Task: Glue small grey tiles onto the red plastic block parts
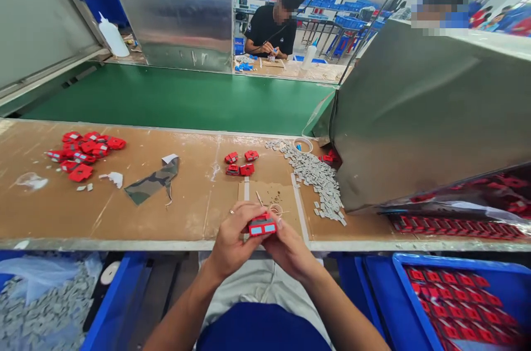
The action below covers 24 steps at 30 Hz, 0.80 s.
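Pinching one red pc (263,227) btwn them, the L hand (234,237) and R hand (292,248) are close together over the near edge of the table (191,212), fingers curled round its sides; two pale-blue rectangles on its near face point back at the wearer. Just beyond it, a brown board (276,193) lies flat w/ a thin stick on it. Farther back, a small grp of four red pcs (247,169) sits approx. mid-table; a bigger red pile (85,151) is well off to the L, w/ a camo strip (153,182) btwn the two. On the R, lots of small grey tiles (317,174) spread loose, w/ a pale ring (303,145) at their far end. Below table ht., R side, a blue tray (397,265) has more red pcs in rows. Across the green belt (178,96), a co-worker (271,30) in a dark top bends over small parts.
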### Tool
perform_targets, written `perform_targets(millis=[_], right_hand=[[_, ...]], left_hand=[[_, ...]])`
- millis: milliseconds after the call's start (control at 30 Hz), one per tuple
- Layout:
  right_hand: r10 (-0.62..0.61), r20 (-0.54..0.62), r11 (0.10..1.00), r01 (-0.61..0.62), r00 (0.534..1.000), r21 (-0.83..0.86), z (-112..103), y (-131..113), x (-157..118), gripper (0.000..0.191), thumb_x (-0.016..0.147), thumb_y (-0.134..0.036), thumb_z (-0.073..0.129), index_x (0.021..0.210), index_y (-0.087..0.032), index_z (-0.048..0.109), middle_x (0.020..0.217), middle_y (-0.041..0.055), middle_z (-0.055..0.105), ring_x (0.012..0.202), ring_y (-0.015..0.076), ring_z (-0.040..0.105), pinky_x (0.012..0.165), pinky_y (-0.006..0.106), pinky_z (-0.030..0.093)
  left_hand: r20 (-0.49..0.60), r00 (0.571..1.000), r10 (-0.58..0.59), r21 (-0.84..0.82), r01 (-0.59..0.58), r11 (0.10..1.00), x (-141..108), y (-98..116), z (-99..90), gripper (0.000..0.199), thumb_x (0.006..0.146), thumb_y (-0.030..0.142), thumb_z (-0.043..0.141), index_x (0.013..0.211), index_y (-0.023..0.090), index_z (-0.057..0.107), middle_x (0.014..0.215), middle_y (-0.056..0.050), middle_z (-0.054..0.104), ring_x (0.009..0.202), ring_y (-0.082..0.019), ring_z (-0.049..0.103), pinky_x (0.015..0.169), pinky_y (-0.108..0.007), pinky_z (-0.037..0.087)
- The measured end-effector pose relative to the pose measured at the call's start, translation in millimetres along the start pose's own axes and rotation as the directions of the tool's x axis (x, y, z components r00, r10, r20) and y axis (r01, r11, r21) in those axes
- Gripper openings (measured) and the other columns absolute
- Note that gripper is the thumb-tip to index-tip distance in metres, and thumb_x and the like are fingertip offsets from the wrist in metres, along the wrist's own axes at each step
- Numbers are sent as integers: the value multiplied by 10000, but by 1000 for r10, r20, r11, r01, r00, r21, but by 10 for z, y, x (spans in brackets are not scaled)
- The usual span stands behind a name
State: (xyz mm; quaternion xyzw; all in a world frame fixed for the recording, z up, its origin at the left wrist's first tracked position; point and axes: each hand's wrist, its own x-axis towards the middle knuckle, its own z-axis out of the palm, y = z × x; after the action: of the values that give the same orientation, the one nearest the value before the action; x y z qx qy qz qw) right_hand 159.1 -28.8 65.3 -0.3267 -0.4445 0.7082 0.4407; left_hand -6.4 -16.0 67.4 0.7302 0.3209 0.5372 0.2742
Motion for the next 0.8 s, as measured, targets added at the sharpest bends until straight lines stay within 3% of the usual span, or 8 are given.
perform_targets(millis=[100,167,267,333,433,567,667,800], right_hand=[[-20,4,982,20,1000,-190,-136,33,-187,566,985,-729,472,1218,-263,694,1028,90,743,874,224,713,801,365,600],[-100,-78,909,60,992,-413,-322,15,-285,450,1014,-627,521,1180,-250,702,983,81,744,858,216,709,792,349,594],[-298,-254,757,66,920,-650,-659,37,-333,329,1002,-489,613,1192,-228,679,884,59,721,747,188,669,688,301,564],[-358,-292,699,47,887,-713,-845,89,-280,362,977,-457,650,1247,-216,651,885,52,709,679,170,628,624,286,541],[-343,-236,660,55,909,-749,-986,154,-133,362,970,-426,662,1260,-209,666,905,58,717,678,171,624,629,293,541],[-326,-96,596,125,941,-793,-988,114,25,210,1030,-324,576,1016,-221,758,872,69,732,747,189,665,658,302,521],[-374,-33,573,203,927,-794,-972,59,100,217,1033,-278,561,955,-232,759,890,73,755,799,202,704,692,316,542],[-480,-50,560,262,876,-786,-969,85,203,156,996,-248,617,892,-243,734,866,60,765,797,206,722,717,332,570]], left_hand=[[51,993,-104,-22,105,994,-63,-20,81,310,952,410,717,1189,211,724,1040,-106,796,1004,-247,730,920,-374,584],[92,972,-216,-28,219,975,-142,-81,97,328,934,459,727,1145,209,744,1007,-101,800,953,-244,740,872,-356,592],[129,914,-384,-3,388,922,-238,-215,140,327,898,463,761,1102,208,754,986,-86,798,894,-232,737,827,-331,589],[146,884,-444,-4,449,893,-269,-314,206,315,883,454,772,1065,198,751,966,-83,789,867,-224,725,810,-320,579],[175,860,-479,-45,493,869,-277,-449,318,317,876,458,777,1024,180,743,939,-90,767,855,-218,706,788,-305,560],[190,831,-523,-89,545,834,-268,-557,363,337,877,475,776,1015,168,747,925,-89,738,828,-198,679,723,-267,535],[185,835,-518,-115,542,832,-265,-579,334,312,889,449,771,1019,167,744,920,-82,730,813,-186,665,716,-258,526],[172,858,-483,-120,505,854,-269,-567,317,276,898,420,767,1009,169,737,925,-89,739,852,-201,676,756,-280,535]])
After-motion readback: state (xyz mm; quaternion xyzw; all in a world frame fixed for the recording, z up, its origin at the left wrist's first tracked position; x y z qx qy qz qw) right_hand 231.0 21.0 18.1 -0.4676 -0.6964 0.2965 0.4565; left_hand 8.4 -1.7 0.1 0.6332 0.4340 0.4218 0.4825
